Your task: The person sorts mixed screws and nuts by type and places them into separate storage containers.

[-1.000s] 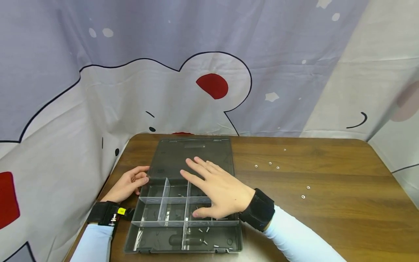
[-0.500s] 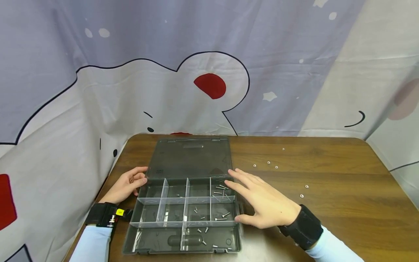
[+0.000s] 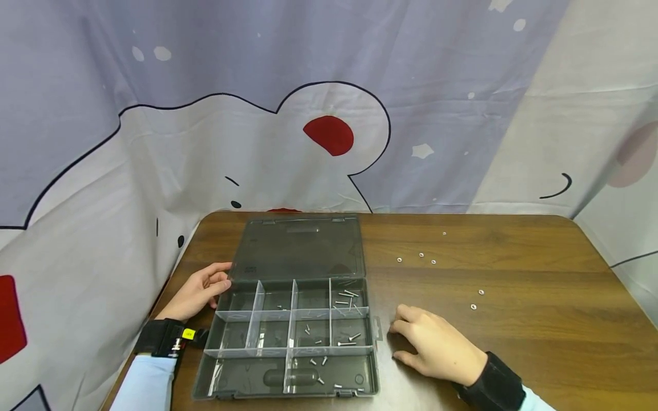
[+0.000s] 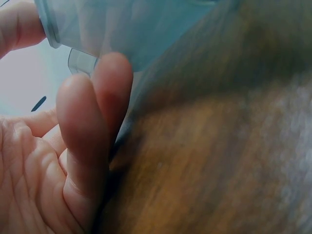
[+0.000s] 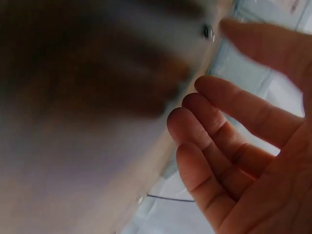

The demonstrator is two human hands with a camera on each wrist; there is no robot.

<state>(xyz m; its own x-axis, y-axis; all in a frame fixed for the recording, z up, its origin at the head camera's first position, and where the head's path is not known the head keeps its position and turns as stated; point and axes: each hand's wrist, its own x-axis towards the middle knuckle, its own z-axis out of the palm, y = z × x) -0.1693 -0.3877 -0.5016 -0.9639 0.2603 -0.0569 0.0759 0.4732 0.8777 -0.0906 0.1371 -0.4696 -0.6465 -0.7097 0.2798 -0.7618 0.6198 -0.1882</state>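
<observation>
A grey see-through compartment box (image 3: 237, 374) lies on the table with its lid (image 3: 303, 245) folded back flat. Small screws (image 3: 346, 344) sit in several compartments, mostly on the right. At the box's left side, near the hinge, my left hand (image 3: 197, 292) rests with thumb and fingertips touching the edge. In the left wrist view its fingers (image 4: 80, 114) look loosely bent beside the box wall. My right hand (image 3: 437, 345) is over the table to the right of the box, apart from it. Its fingers (image 5: 190, 129) are loosely curled and hold nothing in the right wrist view.
Several small silver rings (image 3: 473, 307) lie scattered on the wooden table (image 3: 555, 331) to the right, with more farther back. A patterned curtain (image 3: 452, 114) hangs behind the table. The left table edge passes close beside my left forearm.
My right hand has moved right, from above the box to the table beside it, and its spread fingers have curled loosely. My left hand stays at the box edge.
</observation>
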